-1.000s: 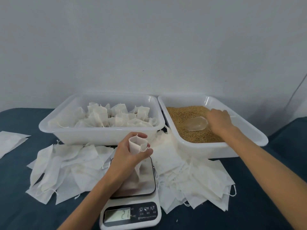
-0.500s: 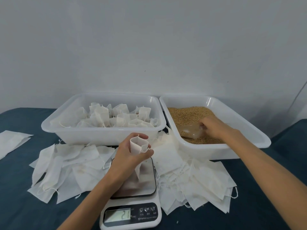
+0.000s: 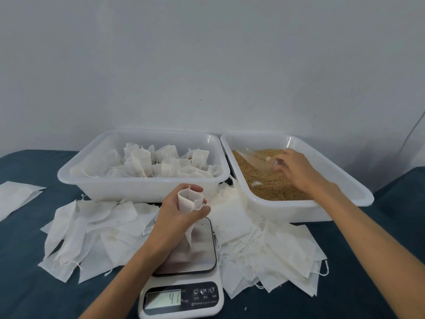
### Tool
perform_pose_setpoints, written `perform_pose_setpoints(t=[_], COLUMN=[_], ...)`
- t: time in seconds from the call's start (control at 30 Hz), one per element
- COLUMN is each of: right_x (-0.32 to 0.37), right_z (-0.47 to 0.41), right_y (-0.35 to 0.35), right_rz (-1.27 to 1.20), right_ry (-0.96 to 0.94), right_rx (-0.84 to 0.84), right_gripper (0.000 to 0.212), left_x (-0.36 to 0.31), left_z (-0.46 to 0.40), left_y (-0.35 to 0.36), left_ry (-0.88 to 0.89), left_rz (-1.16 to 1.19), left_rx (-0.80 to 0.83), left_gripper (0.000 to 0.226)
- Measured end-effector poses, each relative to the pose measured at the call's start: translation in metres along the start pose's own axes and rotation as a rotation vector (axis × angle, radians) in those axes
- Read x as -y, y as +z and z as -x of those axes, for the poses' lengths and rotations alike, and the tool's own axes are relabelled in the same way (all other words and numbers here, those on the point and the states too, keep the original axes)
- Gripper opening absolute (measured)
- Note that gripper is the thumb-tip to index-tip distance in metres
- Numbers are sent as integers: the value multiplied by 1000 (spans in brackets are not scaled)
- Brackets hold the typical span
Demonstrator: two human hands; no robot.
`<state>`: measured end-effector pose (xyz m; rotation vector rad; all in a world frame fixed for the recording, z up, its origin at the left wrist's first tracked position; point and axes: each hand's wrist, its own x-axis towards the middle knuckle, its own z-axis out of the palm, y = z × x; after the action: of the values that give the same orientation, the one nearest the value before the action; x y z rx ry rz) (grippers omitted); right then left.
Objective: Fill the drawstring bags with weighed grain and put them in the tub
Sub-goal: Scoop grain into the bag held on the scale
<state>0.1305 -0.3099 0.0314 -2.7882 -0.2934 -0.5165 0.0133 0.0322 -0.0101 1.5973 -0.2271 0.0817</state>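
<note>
My left hand (image 3: 178,217) grips a small white drawstring bag (image 3: 189,201) with its mouth held open, upright over the steel plate of the kitchen scale (image 3: 193,247). The scale's display (image 3: 163,298) reads 41. My right hand (image 3: 294,168) holds the handle of a clear plastic scoop (image 3: 253,157) that lies tilted in the brown grain (image 3: 266,183) of the right white tub (image 3: 345,192). The left white tub (image 3: 128,187) holds several filled bags.
Flat empty bags lie in heaps on the dark blue cloth left of the scale (image 3: 92,231) and right of it (image 3: 271,249). A loose stack of flat white bags (image 3: 16,194) sits at the far left. A pale wall stands behind the tubs.
My right hand drew the scoop through the grain toward the tub's near side, then swung it back with the scoop's mouth toward the far left corner. The scale reading rose from 21 to 41.
</note>
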Motion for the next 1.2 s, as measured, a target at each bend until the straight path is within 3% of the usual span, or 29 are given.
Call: perform_pose_setpoints(t=[0.1,0.33,0.47,0.73,0.9,1.07,1.2], right_x=[34,119,126,128,129,131,134], right_z=[10,26,29,0,1,2,5], right_y=[-4,1,-14,-72,-72,-68,-66], right_rz=[-101,-541,-480,-309,-196,-28,27], right_ry=[-100,-165,-170,-207,-239,-252,-255], right_rx=[-76,90,122,176,145,129,128], right_gripper=[25,34,40,31,32,34,35], left_x=[0,-1,0,-1,-2,2,4], left_z=[-1,-1,-2,-2,-2,-2,-3], left_y=[0,1,-1,-4,-6,-5,-2], left_ry=[-1,-12,-19,-53,-73,-63,-51], left_rz=[1,14,5,-42,-89,-81,-91], left_rx=[-7,-62,-34,37,39,32,23], left_gripper=[41,39,33,26,22,39,39])
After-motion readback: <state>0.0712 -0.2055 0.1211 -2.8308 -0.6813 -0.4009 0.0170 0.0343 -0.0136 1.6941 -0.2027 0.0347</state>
